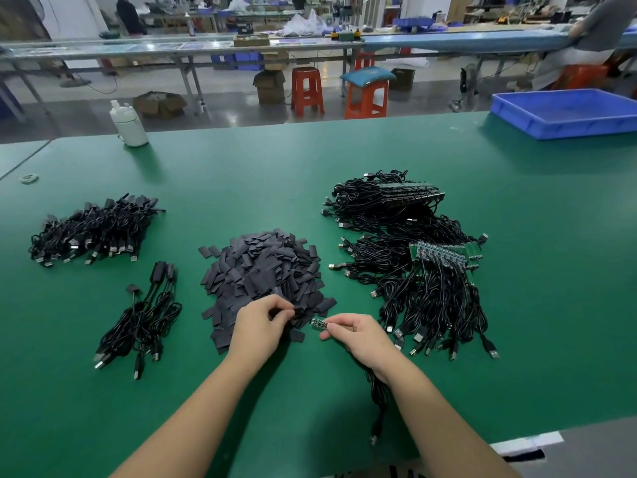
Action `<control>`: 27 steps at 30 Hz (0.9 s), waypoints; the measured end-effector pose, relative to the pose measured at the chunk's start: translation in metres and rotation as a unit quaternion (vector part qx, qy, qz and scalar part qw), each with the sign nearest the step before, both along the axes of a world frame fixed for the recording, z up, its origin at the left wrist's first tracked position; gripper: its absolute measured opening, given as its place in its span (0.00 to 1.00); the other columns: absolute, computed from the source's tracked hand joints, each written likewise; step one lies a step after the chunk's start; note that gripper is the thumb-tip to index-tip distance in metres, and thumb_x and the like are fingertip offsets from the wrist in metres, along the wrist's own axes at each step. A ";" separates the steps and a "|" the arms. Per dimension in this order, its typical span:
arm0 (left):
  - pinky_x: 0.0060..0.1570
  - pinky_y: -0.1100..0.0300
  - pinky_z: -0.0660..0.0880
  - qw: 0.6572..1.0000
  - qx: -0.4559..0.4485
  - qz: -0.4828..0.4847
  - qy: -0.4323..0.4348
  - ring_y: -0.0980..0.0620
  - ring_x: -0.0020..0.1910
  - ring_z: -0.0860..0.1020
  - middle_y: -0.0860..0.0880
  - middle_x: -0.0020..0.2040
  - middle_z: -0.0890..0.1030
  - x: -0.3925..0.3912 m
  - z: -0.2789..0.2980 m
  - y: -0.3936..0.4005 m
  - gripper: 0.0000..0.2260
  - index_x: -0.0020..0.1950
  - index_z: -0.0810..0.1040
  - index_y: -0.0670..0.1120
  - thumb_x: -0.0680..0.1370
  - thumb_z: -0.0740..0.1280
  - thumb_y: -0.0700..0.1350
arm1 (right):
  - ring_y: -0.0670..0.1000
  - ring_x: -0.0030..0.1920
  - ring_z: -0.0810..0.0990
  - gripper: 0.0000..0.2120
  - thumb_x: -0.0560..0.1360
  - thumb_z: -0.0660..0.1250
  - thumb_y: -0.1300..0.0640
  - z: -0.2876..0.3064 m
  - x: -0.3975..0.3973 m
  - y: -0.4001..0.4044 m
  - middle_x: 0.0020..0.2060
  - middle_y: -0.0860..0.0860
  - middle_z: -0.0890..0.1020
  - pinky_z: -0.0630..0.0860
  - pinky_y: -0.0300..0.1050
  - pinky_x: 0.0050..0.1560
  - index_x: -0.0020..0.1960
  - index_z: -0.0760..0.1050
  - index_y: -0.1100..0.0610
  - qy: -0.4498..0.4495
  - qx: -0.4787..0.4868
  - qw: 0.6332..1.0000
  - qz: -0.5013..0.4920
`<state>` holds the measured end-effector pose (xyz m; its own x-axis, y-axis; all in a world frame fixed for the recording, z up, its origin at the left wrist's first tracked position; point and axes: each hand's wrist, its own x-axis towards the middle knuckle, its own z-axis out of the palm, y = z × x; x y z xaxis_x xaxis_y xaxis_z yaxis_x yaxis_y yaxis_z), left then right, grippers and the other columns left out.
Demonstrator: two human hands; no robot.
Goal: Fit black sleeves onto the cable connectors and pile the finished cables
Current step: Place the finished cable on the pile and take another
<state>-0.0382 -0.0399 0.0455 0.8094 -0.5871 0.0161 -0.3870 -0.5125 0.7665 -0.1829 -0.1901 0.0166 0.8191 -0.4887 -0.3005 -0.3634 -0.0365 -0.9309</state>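
My right hand (358, 334) pinches a small circuit-board connector (319, 323) between thumb and fingertips; it is dark, studded with tiny components, and its black cable (379, 401) trails under my wrist toward the table edge. My left hand (260, 322) pinches a flat black sleeve (296, 313) at the near edge of the sleeve heap (265, 270), just beside the connector. Bare-connector cables (424, 270) sprawl to the right on the green table (241, 174). Finished cables (93, 229) are piled far left, a smaller bundle (141, 319) nearer. A blue tray (565, 113) and white bottle (129, 124) stand at the far side.
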 end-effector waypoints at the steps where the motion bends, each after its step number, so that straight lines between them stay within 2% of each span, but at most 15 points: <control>1: 0.35 0.72 0.68 1.000 -0.006 0.005 -0.005 0.64 0.38 0.77 0.61 0.37 0.82 0.000 0.002 0.000 0.08 0.40 0.81 0.57 0.76 0.71 0.45 | 0.31 0.28 0.74 0.09 0.80 0.66 0.53 0.000 0.000 0.000 0.45 0.43 0.87 0.66 0.33 0.39 0.58 0.81 0.50 -0.001 0.001 1.000 -0.001; 4: 0.34 0.67 0.70 0.999 -0.025 -0.027 0.025 0.61 0.34 0.77 0.59 0.36 0.82 0.001 0.004 0.001 0.09 0.46 0.81 0.60 0.79 0.67 0.44 | 0.34 0.27 0.74 0.08 0.81 0.66 0.53 0.000 -0.002 -0.001 0.45 0.44 0.87 0.67 0.27 0.31 0.58 0.81 0.49 -0.002 0.013 1.000 0.012; 6: 0.33 0.57 0.74 0.996 -0.029 -0.064 0.063 0.50 0.31 0.75 0.54 0.33 0.80 0.000 0.003 0.002 0.10 0.52 0.83 0.58 0.80 0.66 0.43 | 0.40 0.24 0.68 0.08 0.80 0.66 0.54 -0.001 -0.002 -0.003 0.45 0.47 0.87 0.64 0.28 0.26 0.57 0.81 0.49 -0.007 0.034 0.999 0.017; 7: 0.38 0.52 0.75 0.994 -0.023 -0.082 0.070 0.45 0.35 0.75 0.49 0.36 0.79 -0.001 0.003 0.003 0.09 0.56 0.83 0.55 0.80 0.67 0.43 | 0.41 0.24 0.65 0.08 0.80 0.66 0.54 -0.002 -0.003 -0.004 0.45 0.49 0.87 0.64 0.29 0.25 0.57 0.81 0.50 -0.010 0.045 0.999 0.018; 8: 0.44 0.52 0.76 0.993 -0.010 -0.101 0.062 0.44 0.40 0.77 0.49 0.39 0.80 -0.003 0.002 0.004 0.10 0.59 0.83 0.53 0.79 0.68 0.44 | 0.42 0.24 0.64 0.08 0.80 0.65 0.54 -0.002 -0.002 -0.005 0.45 0.50 0.87 0.63 0.31 0.24 0.57 0.81 0.50 -0.012 0.055 0.998 0.020; 10: 0.52 0.59 0.74 0.990 0.026 -0.138 0.023 0.53 0.46 0.78 0.55 0.44 0.79 -0.006 -0.001 0.006 0.13 0.63 0.81 0.52 0.78 0.70 0.46 | 0.43 0.23 0.62 0.09 0.80 0.65 0.54 -0.003 -0.003 -0.007 0.45 0.52 0.87 0.61 0.33 0.22 0.56 0.81 0.51 -0.013 0.075 0.997 0.029; 11: 0.53 0.63 0.72 0.988 0.039 -0.150 0.002 0.56 0.48 0.78 0.57 0.46 0.78 -0.007 -0.001 0.007 0.15 0.64 0.80 0.52 0.78 0.70 0.47 | 0.44 0.24 0.62 0.09 0.80 0.64 0.53 -0.003 -0.003 -0.007 0.44 0.53 0.87 0.60 0.34 0.22 0.56 0.82 0.51 -0.012 0.084 0.996 0.035; 14: 0.54 0.64 0.70 0.981 0.067 -0.172 -0.057 0.56 0.52 0.76 0.55 0.49 0.77 -0.009 0.001 0.009 0.15 0.65 0.79 0.51 0.78 0.70 0.48 | 0.44 0.24 0.61 0.10 0.81 0.63 0.52 -0.003 -0.004 -0.008 0.43 0.53 0.87 0.59 0.34 0.22 0.52 0.83 0.51 -0.009 0.091 0.994 0.052; 16: 0.55 0.65 0.70 0.978 0.066 -0.182 -0.079 0.56 0.52 0.77 0.56 0.50 0.78 -0.011 0.003 0.011 0.14 0.64 0.80 0.50 0.78 0.69 0.48 | 0.43 0.24 0.62 0.11 0.81 0.62 0.51 -0.002 -0.004 -0.007 0.42 0.53 0.87 0.60 0.33 0.23 0.49 0.83 0.51 -0.007 0.078 0.995 0.065; 20: 0.50 0.76 0.67 0.985 0.021 -0.161 -0.060 0.64 0.49 0.77 0.61 0.47 0.79 -0.011 0.007 0.014 0.10 0.59 0.83 0.52 0.78 0.70 0.46 | 0.43 0.24 0.63 0.12 0.81 0.62 0.50 -0.002 -0.004 -0.006 0.44 0.53 0.87 0.61 0.31 0.24 0.49 0.83 0.50 -0.006 0.064 0.995 0.076; 27: 0.53 0.73 0.69 0.981 0.021 -0.176 -0.073 0.63 0.49 0.77 0.61 0.48 0.80 -0.011 0.004 0.014 0.11 0.60 0.83 0.51 0.78 0.70 0.46 | 0.43 0.24 0.62 0.12 0.81 0.62 0.49 -0.002 -0.003 -0.007 0.44 0.52 0.87 0.61 0.32 0.23 0.49 0.84 0.49 -0.005 0.060 0.995 0.081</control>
<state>-0.0488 -0.0259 0.0498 0.5473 -0.8325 0.0864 -0.6503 -0.3580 0.6700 -0.1864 -0.1967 0.0144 0.8874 -0.3109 -0.3403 -0.3524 0.0182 -0.9357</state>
